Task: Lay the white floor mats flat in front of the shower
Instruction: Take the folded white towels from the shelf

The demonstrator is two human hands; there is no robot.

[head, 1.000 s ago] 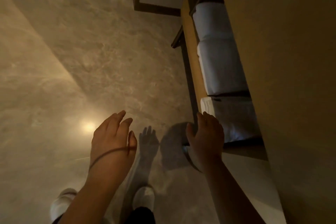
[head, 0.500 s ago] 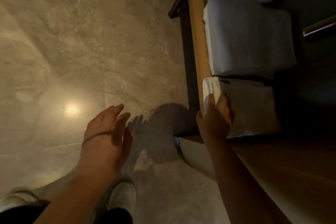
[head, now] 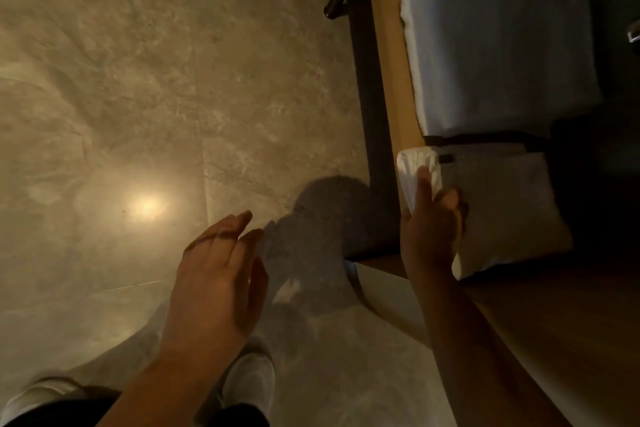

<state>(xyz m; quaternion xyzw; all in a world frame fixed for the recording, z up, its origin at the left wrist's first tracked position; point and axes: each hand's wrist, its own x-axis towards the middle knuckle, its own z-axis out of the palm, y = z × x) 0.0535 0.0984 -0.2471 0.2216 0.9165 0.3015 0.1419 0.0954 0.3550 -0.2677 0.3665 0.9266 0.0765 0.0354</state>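
- One folded mat (head: 502, 211), middle right, looks soft, light; take its thick edge.
- Right hand (head: 433, 236) touches that edge; grip unclear.
- Left hand (head: 218, 274) spread, empty.

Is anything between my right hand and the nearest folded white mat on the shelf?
Nothing visible. The right hand touches the folded white cloth mat on the wooden shelf, fingers resting on its front fold. The larger white folded stack lies beyond it, not in between.
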